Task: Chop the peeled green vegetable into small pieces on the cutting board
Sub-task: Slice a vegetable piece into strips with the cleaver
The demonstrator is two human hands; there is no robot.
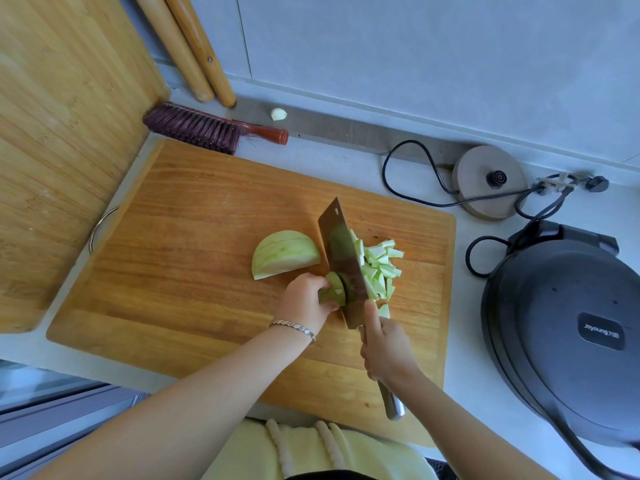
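Observation:
A wooden cutting board lies on the counter. My left hand grips a small end piece of the peeled green vegetable against the board. My right hand holds the cleaver by its handle, forefinger laid along the blade. The blade stands edge-down right beside the held piece. To the right of the blade lies a heap of cut pale green pieces. A larger domed chunk of the vegetable, with slice lines across it, rests flat side down to the left of the blade.
A second wooden board leans at the left. A brush, a garlic clove and two wooden sticks are at the back. A kettle base with its cord and a dark electric griddle stand on the right.

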